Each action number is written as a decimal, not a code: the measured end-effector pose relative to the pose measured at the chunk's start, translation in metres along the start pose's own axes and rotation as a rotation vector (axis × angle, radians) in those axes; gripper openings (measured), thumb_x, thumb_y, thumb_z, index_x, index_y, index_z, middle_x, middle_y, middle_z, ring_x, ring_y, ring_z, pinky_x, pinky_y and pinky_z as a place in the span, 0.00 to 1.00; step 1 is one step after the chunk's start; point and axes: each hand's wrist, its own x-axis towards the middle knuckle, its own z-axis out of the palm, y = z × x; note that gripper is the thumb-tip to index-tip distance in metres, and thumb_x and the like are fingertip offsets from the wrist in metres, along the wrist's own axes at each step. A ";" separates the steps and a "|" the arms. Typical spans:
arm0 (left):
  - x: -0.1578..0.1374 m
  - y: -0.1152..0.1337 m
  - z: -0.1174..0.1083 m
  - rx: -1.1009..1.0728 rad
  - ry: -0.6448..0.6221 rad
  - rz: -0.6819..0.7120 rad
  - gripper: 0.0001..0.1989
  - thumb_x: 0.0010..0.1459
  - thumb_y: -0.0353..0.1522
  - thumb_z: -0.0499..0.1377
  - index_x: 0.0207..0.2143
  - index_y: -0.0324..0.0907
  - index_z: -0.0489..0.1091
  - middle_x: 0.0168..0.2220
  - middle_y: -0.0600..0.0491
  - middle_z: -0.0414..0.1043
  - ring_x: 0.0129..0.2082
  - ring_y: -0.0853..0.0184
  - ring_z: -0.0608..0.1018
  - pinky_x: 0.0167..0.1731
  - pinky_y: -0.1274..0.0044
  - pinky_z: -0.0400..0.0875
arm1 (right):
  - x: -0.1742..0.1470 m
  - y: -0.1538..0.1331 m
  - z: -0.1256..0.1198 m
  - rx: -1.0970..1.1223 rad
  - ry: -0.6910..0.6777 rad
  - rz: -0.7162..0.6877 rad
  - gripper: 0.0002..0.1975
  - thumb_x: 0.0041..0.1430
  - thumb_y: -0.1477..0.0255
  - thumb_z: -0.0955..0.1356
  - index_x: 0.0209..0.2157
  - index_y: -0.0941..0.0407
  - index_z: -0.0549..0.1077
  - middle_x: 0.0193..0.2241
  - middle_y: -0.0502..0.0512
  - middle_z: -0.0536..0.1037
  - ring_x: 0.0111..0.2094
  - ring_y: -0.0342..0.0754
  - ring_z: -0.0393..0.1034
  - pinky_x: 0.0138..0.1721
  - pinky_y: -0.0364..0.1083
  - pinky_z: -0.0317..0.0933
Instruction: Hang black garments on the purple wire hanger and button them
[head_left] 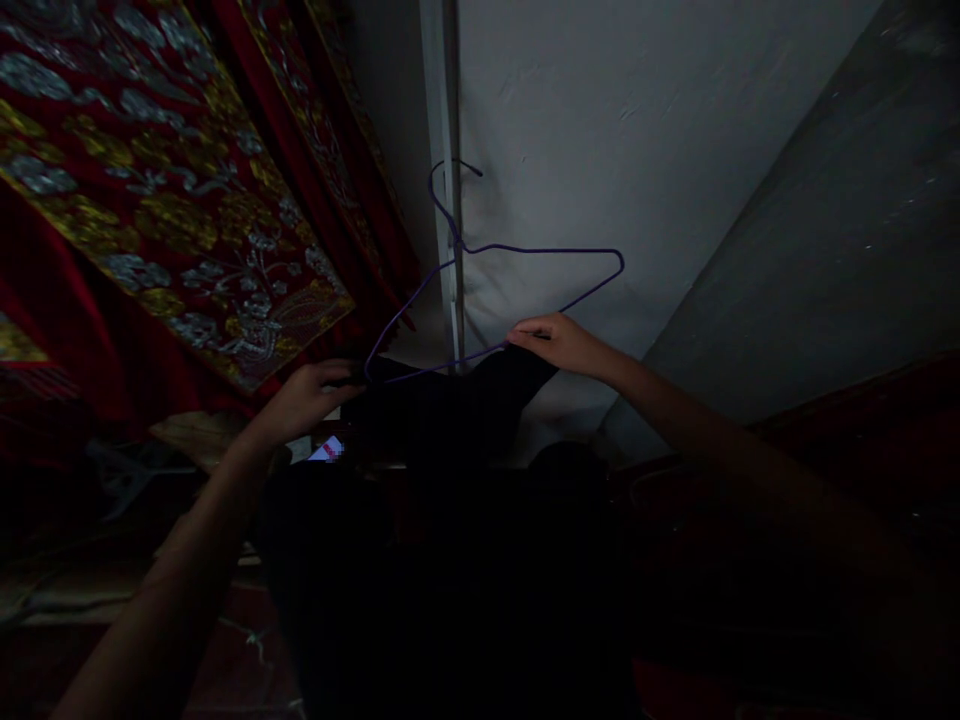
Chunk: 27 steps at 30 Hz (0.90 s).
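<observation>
A thin purple wire hanger is tilted in front of me, its hook towards the wall. A black garment lies along its lower bar and hangs below; its outline fades into the dark. My left hand is closed on the garment's edge beside the hanger's left corner. With thumb and fingers pinched, my right hand grips the garment at the lower bar, right of the middle. Whether the fingers also hold the wire is unclear.
Red cloth with gold and silver embroidery hangs at the left. Behind the hanger are a pale wall and a vertical strip. A bright rectangular item lies beneath my left hand. A grey surface slants at the right.
</observation>
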 end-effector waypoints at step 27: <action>0.043 0.077 -0.011 -0.652 0.278 -0.055 0.18 0.54 0.37 0.70 0.45 0.36 0.79 0.33 0.49 0.80 0.33 0.62 0.81 0.37 0.73 0.77 | -0.003 0.040 -0.073 0.198 0.374 0.081 0.37 0.45 0.62 0.79 0.56 0.59 0.74 0.41 0.58 0.82 0.43 0.54 0.78 0.48 0.54 0.71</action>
